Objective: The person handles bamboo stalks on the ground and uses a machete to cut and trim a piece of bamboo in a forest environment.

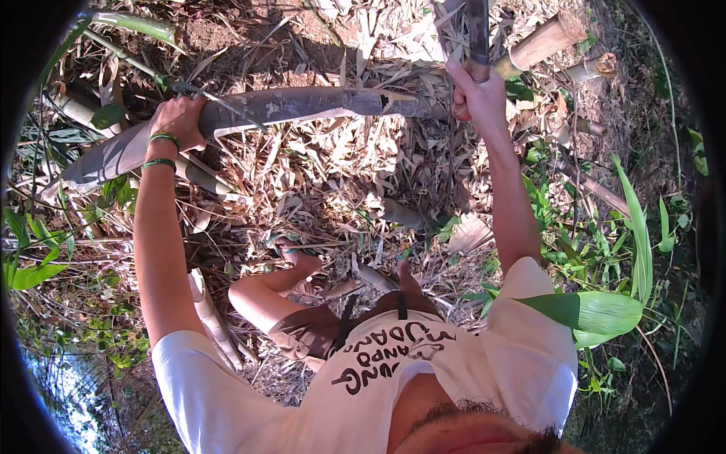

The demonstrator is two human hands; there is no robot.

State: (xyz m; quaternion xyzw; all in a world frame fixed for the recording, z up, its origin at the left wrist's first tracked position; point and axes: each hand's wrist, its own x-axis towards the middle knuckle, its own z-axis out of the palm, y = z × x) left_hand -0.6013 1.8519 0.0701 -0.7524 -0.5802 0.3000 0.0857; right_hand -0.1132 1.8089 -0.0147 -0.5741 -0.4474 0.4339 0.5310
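A thick grey-brown bamboo culm point(302, 104) lies across the far part of the view, bending in the fisheye picture. My left hand point(179, 121), with green bands at the wrist, is closed over its left part. At the culm's right end there is a pale, notched break. Just beyond that end, my right hand point(482, 97) is wrapped round the handle of what looks like a machete point(478, 34). Its dark, long part points away from me and runs out of the top of the picture.
Dry bamboo leaves point(325, 174) cover the ground. Cut bamboo pieces point(548, 41) lie at the far right, and a short stump point(397, 212) sticks up near the middle. Green leaves point(597, 314) rise beside my right arm. My bare feet point(295, 256) are close below the culm.
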